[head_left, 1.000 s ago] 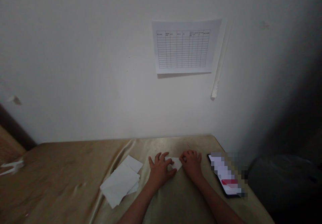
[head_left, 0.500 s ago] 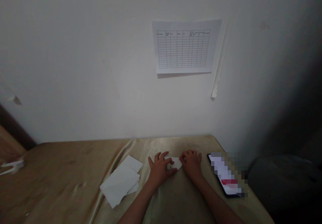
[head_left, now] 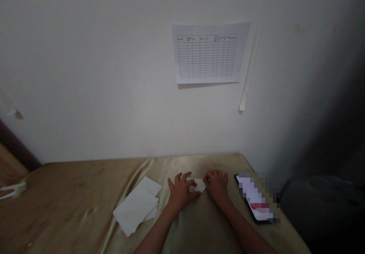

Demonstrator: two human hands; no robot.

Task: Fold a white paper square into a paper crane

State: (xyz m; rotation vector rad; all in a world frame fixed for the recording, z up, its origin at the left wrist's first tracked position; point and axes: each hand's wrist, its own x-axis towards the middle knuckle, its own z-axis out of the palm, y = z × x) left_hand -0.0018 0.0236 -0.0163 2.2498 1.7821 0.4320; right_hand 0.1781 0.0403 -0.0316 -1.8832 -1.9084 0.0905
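Observation:
A small white sheet of paper (head_left: pixel 200 184), which looks folded, lies on the cloth-covered table between my two hands. My left hand (head_left: pixel 181 191) holds it down from the left, thumb and index finger on the paper and the other fingers spread. On the opposite side, my right hand (head_left: pixel 217 185) has its fingertips drawn together at the sheet's right corner. Both hands partly cover the paper, so its full outline is hidden. To the left of my left forearm is a loose, overlapping stack of white paper sheets (head_left: pixel 138 206).
A phone (head_left: pixel 253 200) with a lit, blurred-out screen lies right of my right hand, by the table's edge. The tan tablecloth (head_left: pixel 71 197) has wrinkles. A printed table sheet (head_left: pixel 209 54) hangs on the wall behind. White scraps (head_left: pixel 14 189) lie far left.

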